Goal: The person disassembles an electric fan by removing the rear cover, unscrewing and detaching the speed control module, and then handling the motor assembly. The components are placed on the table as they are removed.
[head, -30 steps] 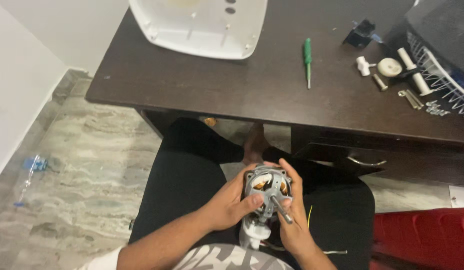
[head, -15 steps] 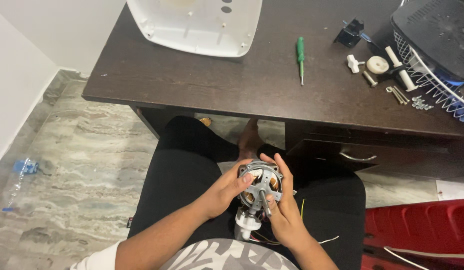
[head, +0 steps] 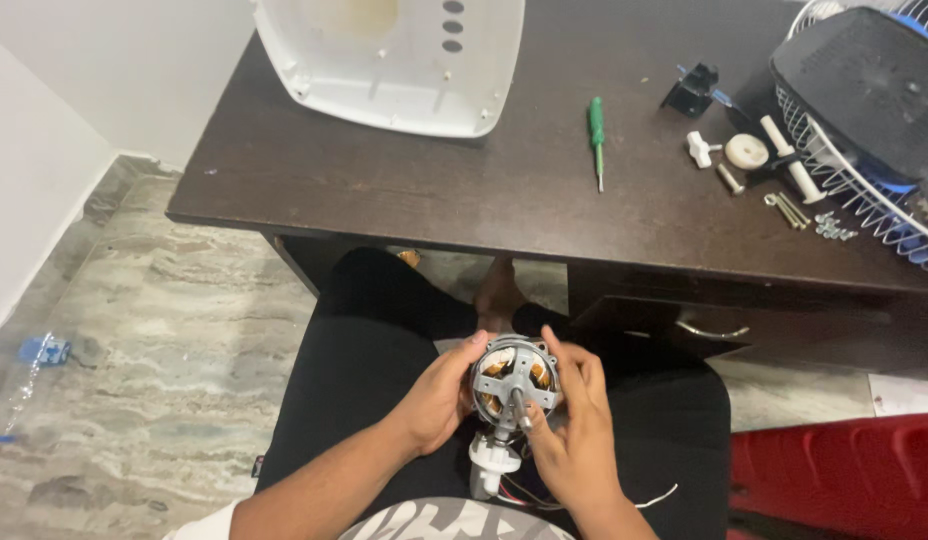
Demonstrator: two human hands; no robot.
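Both hands are holding a round grey metal fan motor (head: pixel 514 376) with copper windings showing through its frame, low over the person's lap in black trousers and well below the front edge of the dark brown wooden bench (head: pixel 484 190). The left hand (head: pixel 439 400) is wrapping its grip around the motor's left side, fingers clamped on the rim, while the right hand (head: pixel 574 430) is closing on the right side with its thumb lying against the steel shaft (head: pixel 517 408) that is sticking out toward the camera. A white plastic part (head: pixel 491 462) is hanging under the motor, and thin wires (head: pixel 644 497) are trailing to the right (their ends are too small to make out). On the bench, a white plastic housing (head: pixel 394 60) is lying at the far left, a green-handled screwdriver (head: pixel 596 135) is lying near the middle, and small white knobs and metal screws (head: pixel 774 180) are sitting beside a white wire fan guard (head: pixel 864 190) with a dark cover.
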